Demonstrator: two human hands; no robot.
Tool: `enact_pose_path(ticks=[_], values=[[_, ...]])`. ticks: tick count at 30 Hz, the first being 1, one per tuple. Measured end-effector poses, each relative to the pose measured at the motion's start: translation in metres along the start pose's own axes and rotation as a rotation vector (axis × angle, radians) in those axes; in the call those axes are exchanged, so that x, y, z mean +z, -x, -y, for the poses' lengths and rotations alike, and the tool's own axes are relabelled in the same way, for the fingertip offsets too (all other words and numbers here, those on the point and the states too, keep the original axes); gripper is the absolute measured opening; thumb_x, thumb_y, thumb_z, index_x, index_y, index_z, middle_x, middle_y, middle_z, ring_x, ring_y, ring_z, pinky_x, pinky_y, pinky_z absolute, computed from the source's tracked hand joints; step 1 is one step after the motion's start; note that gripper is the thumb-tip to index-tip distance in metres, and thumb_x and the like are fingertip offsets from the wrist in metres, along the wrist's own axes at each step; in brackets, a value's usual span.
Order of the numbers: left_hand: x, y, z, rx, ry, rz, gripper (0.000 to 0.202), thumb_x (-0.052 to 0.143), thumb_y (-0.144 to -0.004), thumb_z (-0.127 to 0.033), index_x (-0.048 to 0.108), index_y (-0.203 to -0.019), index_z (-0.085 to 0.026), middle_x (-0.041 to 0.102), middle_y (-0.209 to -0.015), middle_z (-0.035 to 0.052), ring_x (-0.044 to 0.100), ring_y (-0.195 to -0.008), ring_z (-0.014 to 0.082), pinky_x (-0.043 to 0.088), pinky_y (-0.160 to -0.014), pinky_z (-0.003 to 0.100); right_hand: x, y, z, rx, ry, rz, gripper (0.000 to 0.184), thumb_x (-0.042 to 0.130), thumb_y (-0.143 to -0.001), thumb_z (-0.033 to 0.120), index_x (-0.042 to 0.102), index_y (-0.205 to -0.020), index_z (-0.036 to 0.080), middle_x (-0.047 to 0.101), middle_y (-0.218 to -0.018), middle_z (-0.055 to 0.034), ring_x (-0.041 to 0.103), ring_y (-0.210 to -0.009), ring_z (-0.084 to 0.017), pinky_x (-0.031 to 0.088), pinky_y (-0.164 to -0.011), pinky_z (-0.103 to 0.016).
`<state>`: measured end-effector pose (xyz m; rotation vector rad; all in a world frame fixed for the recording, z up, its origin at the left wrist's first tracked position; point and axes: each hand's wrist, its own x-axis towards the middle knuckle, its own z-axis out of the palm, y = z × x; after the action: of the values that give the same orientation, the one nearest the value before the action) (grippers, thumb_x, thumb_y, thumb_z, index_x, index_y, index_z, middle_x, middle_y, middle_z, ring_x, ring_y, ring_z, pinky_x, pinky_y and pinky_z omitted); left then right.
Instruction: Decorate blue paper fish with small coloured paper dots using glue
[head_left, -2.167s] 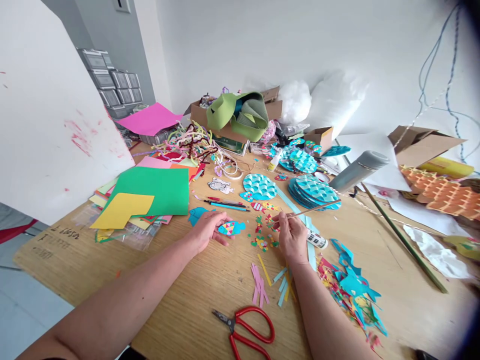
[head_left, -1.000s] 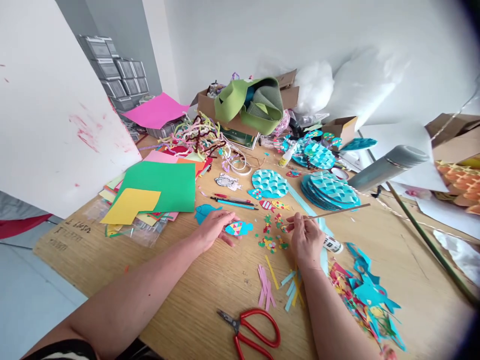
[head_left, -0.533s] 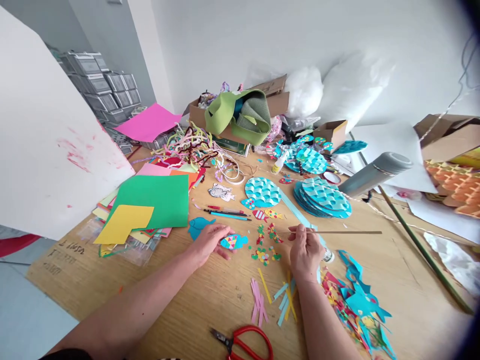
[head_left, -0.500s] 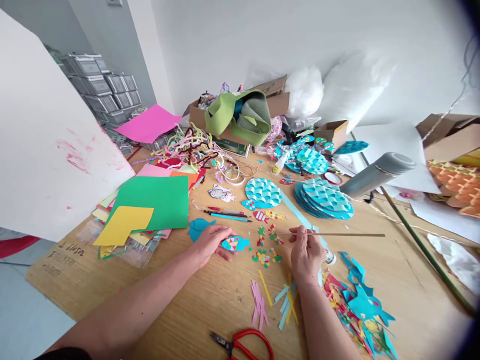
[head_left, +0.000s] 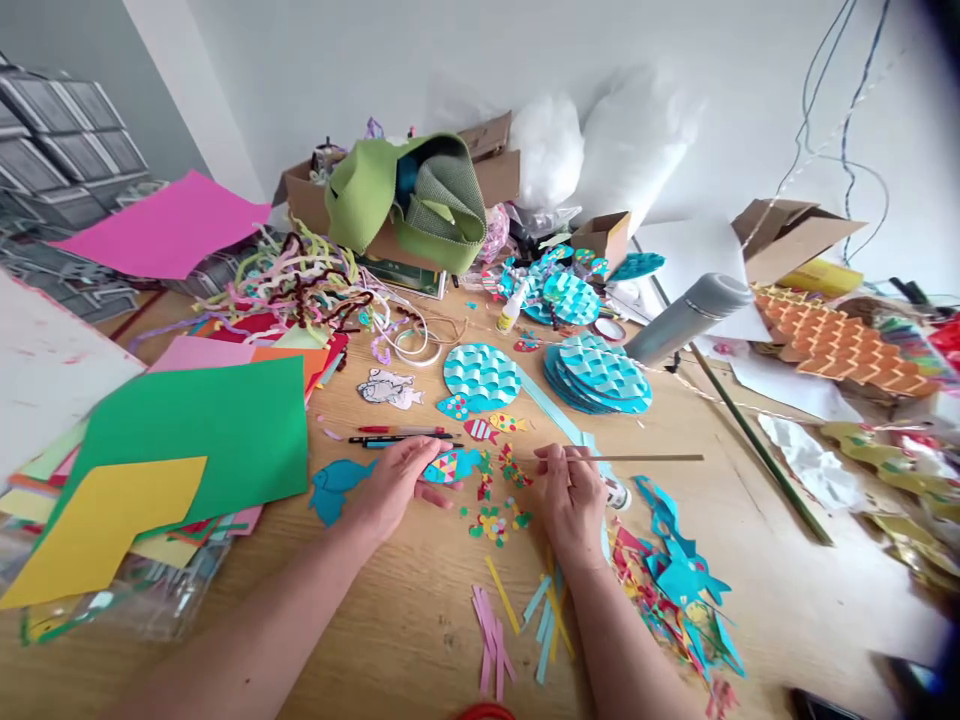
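Observation:
My left hand (head_left: 397,488) pinches a blue paper fish (head_left: 450,466) covered in small coloured triangles, its thumb on top and fingers partly beneath. Between thumb and fingers of my right hand (head_left: 571,505) is a thin brown stick (head_left: 652,458), lying level, its near tip close to a little heap of red, yellow and green paper bits (head_left: 514,466). Coloured paper dots (head_left: 491,526) lie between my hands. A plain blue paper fish (head_left: 334,488) is left of my left hand. Beyond my hands are a striped red fish (head_left: 480,430) and a yellow fish (head_left: 508,423).
Pens (head_left: 405,440) lie beyond my left hand. Woven blue discs (head_left: 600,375) are stacked by a grey flask (head_left: 686,315). Coloured sheets (head_left: 202,430) cover the left side. Paper strips (head_left: 491,640) lie in front, with blue scraps (head_left: 686,570) at right.
The view has swung to the right, so the scene sits further left and the scissors are nearly out of frame. The decorated fish is slightly nearer the paper bits. Both hands keep their holds.

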<state>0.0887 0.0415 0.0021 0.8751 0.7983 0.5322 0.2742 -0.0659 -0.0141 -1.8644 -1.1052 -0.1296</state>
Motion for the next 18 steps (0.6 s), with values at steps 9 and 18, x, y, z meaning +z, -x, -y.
enact_pose_path(ticks=[9, 18], values=[[-0.0003, 0.0025, 0.0016, 0.006, -0.036, 0.007, 0.038, 0.066, -0.073, -0.049, 0.065, -0.091, -0.015, 0.066, -0.094, 0.0050, 0.069, -0.070, 0.0216, 0.056, -0.049, 0.029, 0.0052, -0.0031, -0.0012, -0.088, 0.068, 0.125, 0.029, 0.039, -0.095, 0.030, 0.064, -0.085, 0.020, 0.065, -0.074, -0.0038, 0.054, -0.082, -0.020, 0.041, -0.077, -0.036], [-0.0035, 0.0017, 0.0057, 0.039, -0.079, 0.024, 0.037, 0.060, -0.078, -0.050, 0.065, -0.093, -0.016, 0.063, -0.113, 0.0080, 0.067, -0.058, 0.0151, 0.057, -0.050, 0.030, 0.0047, 0.0005, 0.0046, -0.096, 0.034, 0.064, 0.026, 0.041, -0.094, 0.029, 0.063, -0.085, 0.019, 0.066, -0.076, -0.0044, 0.056, -0.083, -0.020, 0.043, -0.077, -0.036]])
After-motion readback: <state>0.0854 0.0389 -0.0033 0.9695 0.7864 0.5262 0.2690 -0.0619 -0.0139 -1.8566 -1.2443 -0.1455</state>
